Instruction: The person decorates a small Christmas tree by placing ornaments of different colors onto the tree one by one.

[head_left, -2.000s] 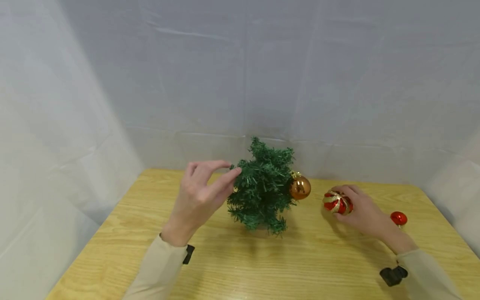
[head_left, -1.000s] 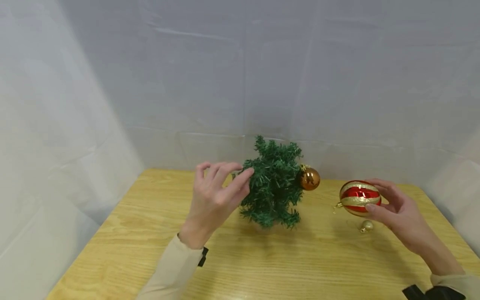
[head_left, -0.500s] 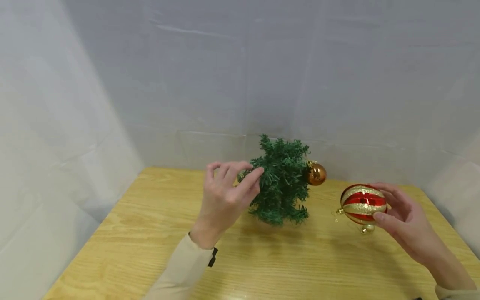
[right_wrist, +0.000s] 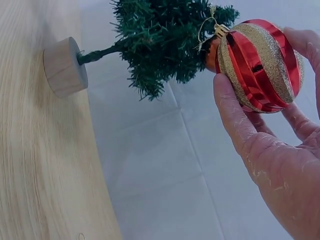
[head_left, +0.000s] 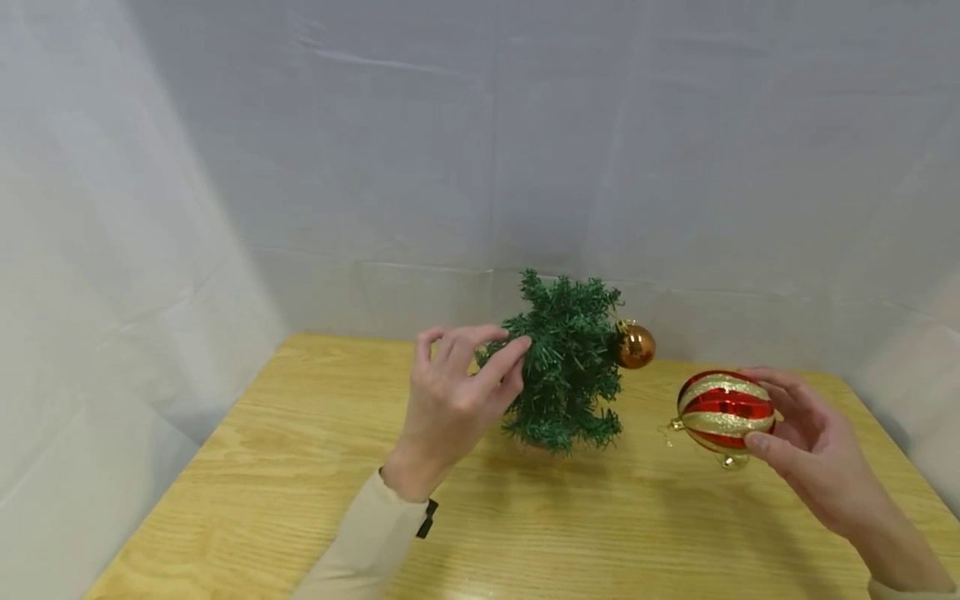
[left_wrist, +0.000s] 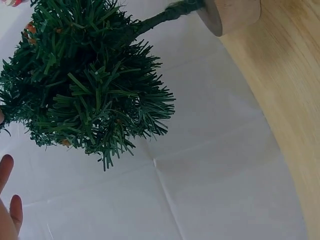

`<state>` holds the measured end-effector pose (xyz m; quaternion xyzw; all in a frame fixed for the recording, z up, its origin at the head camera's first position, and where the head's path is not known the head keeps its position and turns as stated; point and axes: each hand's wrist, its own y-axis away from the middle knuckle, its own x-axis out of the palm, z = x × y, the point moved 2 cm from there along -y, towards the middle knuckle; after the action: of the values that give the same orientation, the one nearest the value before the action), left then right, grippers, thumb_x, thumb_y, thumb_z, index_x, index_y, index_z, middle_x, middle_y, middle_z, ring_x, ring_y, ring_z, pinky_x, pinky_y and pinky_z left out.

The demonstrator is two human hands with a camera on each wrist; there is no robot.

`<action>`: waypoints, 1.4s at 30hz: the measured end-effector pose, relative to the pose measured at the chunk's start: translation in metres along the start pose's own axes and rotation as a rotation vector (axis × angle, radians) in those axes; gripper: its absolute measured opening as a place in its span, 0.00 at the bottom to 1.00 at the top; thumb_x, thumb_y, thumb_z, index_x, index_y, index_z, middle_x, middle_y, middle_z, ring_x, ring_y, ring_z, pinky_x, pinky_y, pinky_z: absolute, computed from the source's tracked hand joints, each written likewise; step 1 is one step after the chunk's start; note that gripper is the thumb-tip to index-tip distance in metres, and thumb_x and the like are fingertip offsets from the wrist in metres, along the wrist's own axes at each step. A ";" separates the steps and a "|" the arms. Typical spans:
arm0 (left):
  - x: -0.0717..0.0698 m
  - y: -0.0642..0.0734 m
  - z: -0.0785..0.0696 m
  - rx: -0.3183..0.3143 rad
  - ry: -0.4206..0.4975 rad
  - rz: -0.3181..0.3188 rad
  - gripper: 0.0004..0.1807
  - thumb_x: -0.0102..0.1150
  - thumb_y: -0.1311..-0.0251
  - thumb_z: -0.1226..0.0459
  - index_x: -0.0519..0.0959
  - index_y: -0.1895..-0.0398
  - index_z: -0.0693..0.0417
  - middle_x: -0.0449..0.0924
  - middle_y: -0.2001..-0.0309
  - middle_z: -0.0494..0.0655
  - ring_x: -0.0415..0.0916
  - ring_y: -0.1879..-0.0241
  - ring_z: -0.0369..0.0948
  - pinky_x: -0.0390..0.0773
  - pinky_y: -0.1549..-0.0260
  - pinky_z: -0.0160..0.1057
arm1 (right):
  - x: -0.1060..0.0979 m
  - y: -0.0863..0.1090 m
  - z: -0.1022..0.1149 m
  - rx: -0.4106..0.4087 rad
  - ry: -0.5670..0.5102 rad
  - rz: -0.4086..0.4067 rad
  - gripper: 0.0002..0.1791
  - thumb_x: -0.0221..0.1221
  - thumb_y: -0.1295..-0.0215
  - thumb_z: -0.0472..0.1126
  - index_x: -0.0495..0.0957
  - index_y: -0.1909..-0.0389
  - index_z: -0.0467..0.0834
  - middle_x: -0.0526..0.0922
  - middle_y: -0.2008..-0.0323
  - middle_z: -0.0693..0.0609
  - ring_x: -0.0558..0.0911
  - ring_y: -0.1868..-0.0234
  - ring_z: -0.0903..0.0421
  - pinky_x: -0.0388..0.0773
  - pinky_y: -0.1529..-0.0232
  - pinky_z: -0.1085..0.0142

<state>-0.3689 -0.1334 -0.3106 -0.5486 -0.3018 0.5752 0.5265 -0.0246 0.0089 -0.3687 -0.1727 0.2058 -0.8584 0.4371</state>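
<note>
A small artificial Christmas tree [head_left: 566, 367] with green tinsel branches stands on a round wooden base [right_wrist: 65, 67]. My left hand [head_left: 453, 396] pinches a branch tip on its left side between thumb and index finger. On the tree's right side hangs a shiny copper bauble [head_left: 636, 346]. My right hand [head_left: 813, 454] holds a large red bauble [head_left: 726, 410] with glittery gold stripes, thumb in front and fingers behind. This bauble is raised over the table, right of the tree. Its gold cap and hanging loop point left, toward the tree, and also show in the right wrist view.
Just below the striped bauble, a small gold bauble [head_left: 729, 461] peeks out, mostly hidden. The wooden table [head_left: 300, 467] ends at a pale sheet [head_left: 397, 167] that hangs behind it and along both sides.
My right hand has lifted the striped bauble off the table and turned its cap leftward. My left hand and the tree have shifted right together. The small red bauble has gone out of sight.
</note>
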 end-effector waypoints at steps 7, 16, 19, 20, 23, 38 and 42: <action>-0.005 0.006 -0.002 -0.004 0.080 -0.053 0.10 0.62 0.36 0.63 0.88 0.55 0.51 0.82 0.56 0.51 0.80 0.56 0.45 0.74 0.59 0.53 | 0.015 -0.001 0.003 -0.031 0.014 -0.006 0.36 0.43 0.36 0.12 0.61 0.27 0.35 0.75 0.33 0.48 0.84 0.41 0.56 0.85 0.49 0.66; -0.010 0.017 -0.012 0.096 0.115 -0.040 0.08 0.61 0.36 0.61 0.88 0.58 0.48 0.82 0.58 0.47 0.79 0.60 0.43 0.76 0.59 0.50 | 0.035 -0.005 0.004 -0.126 -0.026 0.014 0.39 0.44 0.43 0.07 0.60 0.28 0.28 0.75 0.34 0.42 0.84 0.42 0.51 0.86 0.50 0.62; -0.009 0.017 -0.017 0.143 0.112 -0.044 0.09 0.62 0.38 0.60 0.88 0.59 0.48 0.82 0.59 0.46 0.79 0.61 0.42 0.77 0.58 0.48 | 0.041 -0.008 0.002 -0.168 -0.052 0.024 0.39 0.44 0.46 0.06 0.60 0.30 0.25 0.75 0.35 0.39 0.84 0.41 0.49 0.85 0.49 0.61; -0.009 0.017 -0.019 0.156 0.115 -0.048 0.09 0.62 0.39 0.60 0.88 0.59 0.48 0.82 0.59 0.45 0.79 0.61 0.41 0.77 0.58 0.48 | 0.043 -0.010 0.001 -0.173 -0.045 0.019 0.39 0.45 0.47 0.06 0.61 0.30 0.25 0.75 0.35 0.40 0.84 0.41 0.50 0.85 0.49 0.61; -0.007 0.018 -0.024 0.201 0.127 -0.050 0.09 0.63 0.40 0.59 0.88 0.59 0.47 0.83 0.59 0.45 0.80 0.62 0.41 0.77 0.59 0.45 | 0.051 -0.013 0.000 -0.189 -0.028 0.013 0.40 0.46 0.48 0.06 0.61 0.31 0.25 0.76 0.36 0.40 0.84 0.40 0.50 0.85 0.48 0.62; -0.001 0.027 -0.040 0.237 0.171 0.057 0.14 0.62 0.37 0.51 0.88 0.53 0.43 0.85 0.59 0.41 0.81 0.62 0.36 0.79 0.58 0.43 | 0.078 -0.021 0.003 -0.104 0.039 -0.019 0.41 0.50 0.46 0.08 0.60 0.29 0.28 0.74 0.34 0.44 0.83 0.39 0.52 0.85 0.47 0.63; 0.001 0.028 -0.043 0.237 0.163 0.067 0.17 0.63 0.39 0.47 0.88 0.54 0.43 0.86 0.61 0.38 0.81 0.64 0.34 0.79 0.59 0.42 | 0.083 -0.023 0.004 -0.080 0.071 -0.030 0.41 0.51 0.46 0.08 0.61 0.28 0.29 0.74 0.34 0.46 0.83 0.39 0.54 0.85 0.48 0.63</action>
<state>-0.3359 -0.1498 -0.3457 -0.5371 -0.1695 0.5775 0.5910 -0.0852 -0.0480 -0.3441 -0.1626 0.2528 -0.8614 0.4094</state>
